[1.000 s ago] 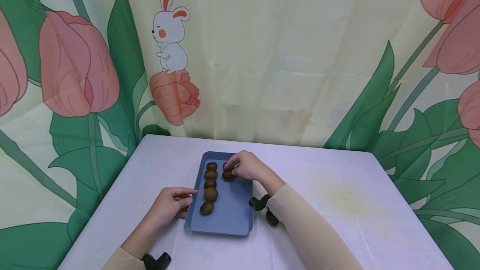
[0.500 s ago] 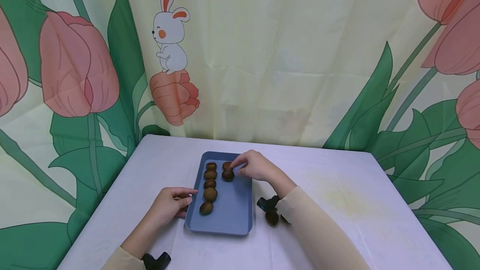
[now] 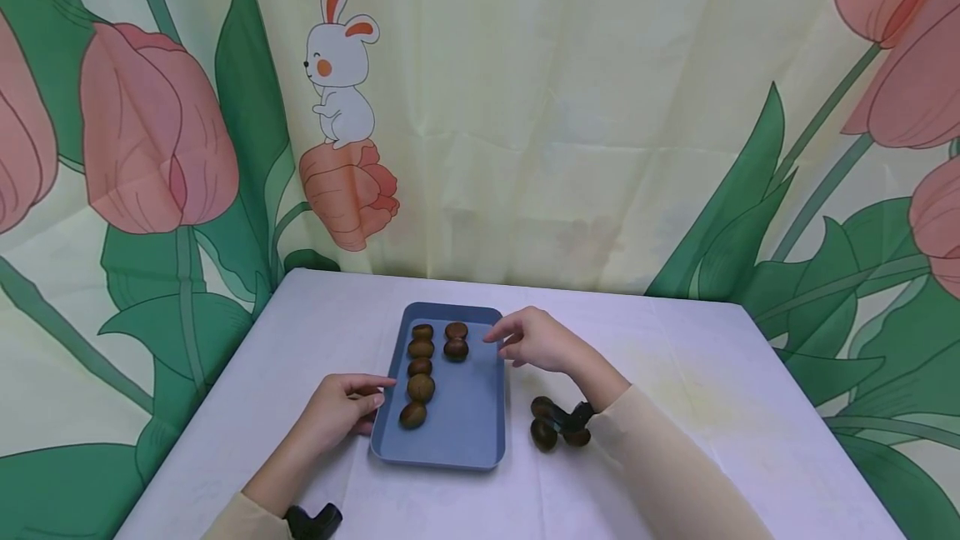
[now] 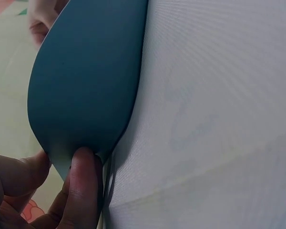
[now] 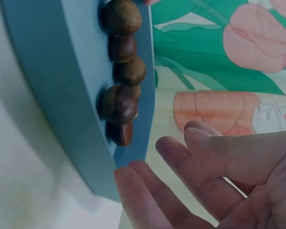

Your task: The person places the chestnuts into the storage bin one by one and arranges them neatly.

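Observation:
A blue rectangular tray [image 3: 468,432] lies on the table. Brown chestnuts [image 3: 421,388] form a column of several along its left side, and two more chestnuts [image 3: 456,349] sit one behind the other at the far right. My left hand [image 3: 341,411] touches the tray's left side; in the left wrist view its fingertips [image 4: 83,179] rest against the outer wall and rim. Over the tray's right rim hovers my right hand [image 3: 543,340], its fingers apart and nothing between them. The right wrist view shows this hand [image 5: 214,181] beside the tray's corner.
Loose chestnuts [image 3: 543,434] lie on the white tablecloth [image 3: 660,373] right of the tray, partly hidden by the black wrist camera [image 3: 573,417]. Behind the table hangs a curtain [image 3: 525,148] printed with tulips and a rabbit.
My right hand has let go of the chestnuts at the tray's far right and drawn back to the right, uncovering both. The left hand stays at the tray's side.

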`<state>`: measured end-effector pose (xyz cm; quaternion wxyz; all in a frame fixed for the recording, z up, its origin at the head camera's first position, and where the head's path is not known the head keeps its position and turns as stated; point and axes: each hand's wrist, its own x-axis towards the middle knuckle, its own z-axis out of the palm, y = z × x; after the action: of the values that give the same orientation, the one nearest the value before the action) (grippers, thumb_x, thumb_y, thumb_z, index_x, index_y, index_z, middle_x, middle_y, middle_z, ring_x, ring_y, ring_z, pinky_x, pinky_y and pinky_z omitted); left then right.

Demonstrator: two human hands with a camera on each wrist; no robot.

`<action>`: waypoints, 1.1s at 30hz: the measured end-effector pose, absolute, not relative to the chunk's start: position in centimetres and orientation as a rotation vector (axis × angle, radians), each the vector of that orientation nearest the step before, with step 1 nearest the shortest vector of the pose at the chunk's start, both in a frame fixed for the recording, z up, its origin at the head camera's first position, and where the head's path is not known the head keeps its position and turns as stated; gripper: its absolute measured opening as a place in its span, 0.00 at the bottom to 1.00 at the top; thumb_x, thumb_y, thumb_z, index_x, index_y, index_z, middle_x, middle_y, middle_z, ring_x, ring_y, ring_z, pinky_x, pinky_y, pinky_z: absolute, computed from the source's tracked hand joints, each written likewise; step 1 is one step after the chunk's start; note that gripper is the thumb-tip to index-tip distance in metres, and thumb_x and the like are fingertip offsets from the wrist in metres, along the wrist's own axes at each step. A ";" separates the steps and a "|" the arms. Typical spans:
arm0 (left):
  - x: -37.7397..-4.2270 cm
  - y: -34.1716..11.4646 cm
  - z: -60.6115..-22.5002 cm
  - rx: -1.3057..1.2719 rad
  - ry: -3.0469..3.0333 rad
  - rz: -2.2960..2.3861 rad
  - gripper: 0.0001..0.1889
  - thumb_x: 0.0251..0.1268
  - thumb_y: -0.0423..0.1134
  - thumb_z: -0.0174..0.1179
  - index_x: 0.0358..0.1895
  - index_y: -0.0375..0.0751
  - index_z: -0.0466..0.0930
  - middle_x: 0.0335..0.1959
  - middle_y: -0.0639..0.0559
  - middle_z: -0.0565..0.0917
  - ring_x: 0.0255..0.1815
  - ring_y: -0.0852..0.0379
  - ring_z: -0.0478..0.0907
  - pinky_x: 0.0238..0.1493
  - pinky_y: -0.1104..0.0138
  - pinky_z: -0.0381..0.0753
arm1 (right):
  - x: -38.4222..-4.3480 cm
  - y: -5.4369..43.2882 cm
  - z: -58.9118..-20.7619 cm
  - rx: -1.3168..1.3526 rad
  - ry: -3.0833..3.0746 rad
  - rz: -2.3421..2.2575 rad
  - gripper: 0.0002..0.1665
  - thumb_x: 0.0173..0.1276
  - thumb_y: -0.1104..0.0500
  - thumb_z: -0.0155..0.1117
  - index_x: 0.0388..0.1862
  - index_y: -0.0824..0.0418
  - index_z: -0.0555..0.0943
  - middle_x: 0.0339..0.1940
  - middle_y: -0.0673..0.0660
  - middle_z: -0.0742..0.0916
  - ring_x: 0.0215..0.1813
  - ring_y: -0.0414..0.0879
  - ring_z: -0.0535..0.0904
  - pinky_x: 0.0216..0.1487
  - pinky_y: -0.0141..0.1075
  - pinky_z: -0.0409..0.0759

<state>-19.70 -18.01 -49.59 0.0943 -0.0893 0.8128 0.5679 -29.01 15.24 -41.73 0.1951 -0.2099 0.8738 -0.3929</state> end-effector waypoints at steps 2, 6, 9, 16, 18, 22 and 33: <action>-19.7 -18.0 -49.5 -0.265 2.409 1.684 0.14 0.73 0.27 0.66 0.56 0.42 0.92 0.48 0.42 0.88 0.37 0.54 0.84 0.33 0.61 0.92 | -28.7 15.7 -41.7 -0.578 2.452 -1.102 0.18 0.73 0.71 0.67 0.59 0.64 0.89 0.58 0.66 0.91 0.51 0.49 0.90 0.47 0.43 0.94; -19.7 -17.9 -49.4 -0.269 2.409 1.682 0.14 0.73 0.27 0.66 0.56 0.42 0.92 0.48 0.41 0.88 0.37 0.54 0.84 0.34 0.61 0.92 | -28.3 16.7 -41.8 -0.566 2.468 -1.093 0.17 0.72 0.70 0.68 0.58 0.63 0.90 0.58 0.65 0.92 0.54 0.51 0.90 0.46 0.42 0.93; -19.6 -17.9 -49.4 -0.276 2.412 1.674 0.15 0.73 0.27 0.66 0.56 0.42 0.92 0.48 0.41 0.88 0.37 0.54 0.84 0.34 0.61 0.92 | -28.0 17.4 -41.9 -0.557 2.473 -1.085 0.17 0.72 0.70 0.68 0.57 0.63 0.90 0.57 0.65 0.92 0.52 0.49 0.90 0.45 0.43 0.93; -19.6 -17.9 -49.5 -0.282 2.400 1.683 0.15 0.73 0.26 0.65 0.56 0.42 0.92 0.47 0.41 0.88 0.37 0.54 0.84 0.34 0.61 0.92 | -27.1 19.1 -42.4 -0.539 2.474 -1.059 0.17 0.72 0.69 0.68 0.57 0.62 0.90 0.55 0.65 0.92 0.48 0.46 0.89 0.44 0.42 0.92; -19.6 -17.9 -49.5 -0.283 2.397 1.684 0.15 0.73 0.26 0.65 0.57 0.42 0.92 0.47 0.41 0.88 0.37 0.54 0.85 0.34 0.61 0.93 | -26.9 19.6 -42.5 -0.534 2.474 -1.050 0.17 0.72 0.70 0.68 0.57 0.62 0.90 0.55 0.64 0.92 0.49 0.47 0.90 0.44 0.42 0.93; -19.6 -17.9 -49.6 -0.288 2.394 1.683 0.15 0.73 0.26 0.65 0.57 0.42 0.92 0.47 0.41 0.88 0.37 0.54 0.85 0.34 0.61 0.93 | -26.5 20.4 -43.2 -0.533 2.459 -1.047 0.17 0.71 0.70 0.68 0.57 0.63 0.90 0.56 0.63 0.92 0.53 0.50 0.91 0.45 0.43 0.93; -19.5 -18.0 -49.7 -0.250 2.413 1.696 0.15 0.72 0.26 0.66 0.56 0.40 0.92 0.49 0.41 0.89 0.37 0.55 0.85 0.32 0.62 0.92 | -25.4 21.7 -45.0 -0.508 2.462 -1.002 0.17 0.68 0.72 0.71 0.53 0.60 0.92 0.51 0.57 0.94 0.51 0.49 0.90 0.50 0.42 0.90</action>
<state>-19.54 -17.96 -49.69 0.0908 -0.0843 0.8118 0.5707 -25.36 21.70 -45.03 0.2161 -0.1832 0.8883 -0.3616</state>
